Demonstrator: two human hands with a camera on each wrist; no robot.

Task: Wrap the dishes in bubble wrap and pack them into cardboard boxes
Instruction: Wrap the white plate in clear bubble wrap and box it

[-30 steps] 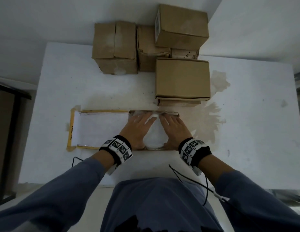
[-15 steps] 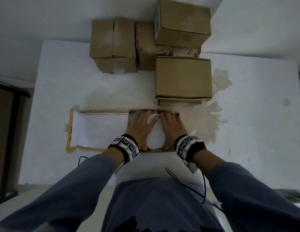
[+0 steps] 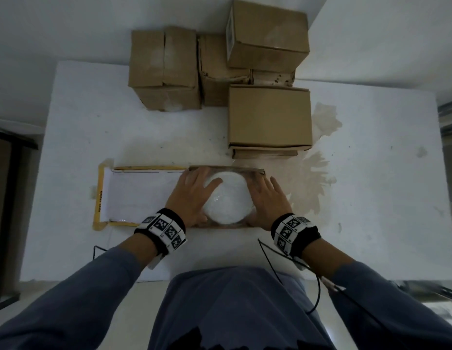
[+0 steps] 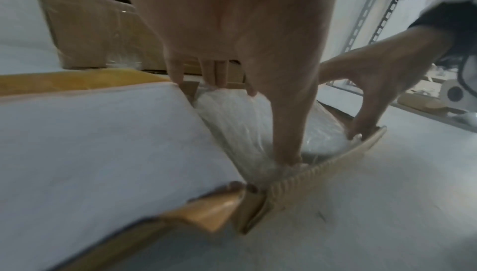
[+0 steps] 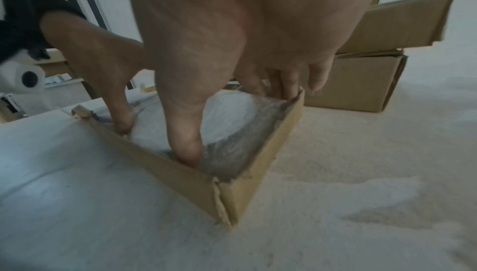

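Observation:
A white dish in bubble wrap (image 3: 228,198) lies inside a shallow open cardboard box (image 3: 227,168) at the table's middle. My left hand (image 3: 194,195) rests on the dish's left side, with straight fingers over its top and the thumb down by the near wall. My right hand (image 3: 266,198) sits at the box's right side, fingers along the right wall and thumb pressing inside by the dish. The left wrist view shows the wrapped dish (image 4: 232,116) under my fingers. The right wrist view has my thumb against the wrap (image 5: 227,112), inside the box wall (image 5: 165,165).
The box's lid flap (image 3: 139,195), white inside with yellow tape edges, lies open to the left. Several closed cardboard boxes (image 3: 269,114) are stacked at the back of the white table (image 3: 371,210). A brown stain (image 3: 318,183) marks the table to the right. Metal shelving (image 4: 374,10) stands beyond.
Both hands lay together over the middle of the dish; they have slid apart to its left and right sides, so its white top now shows.

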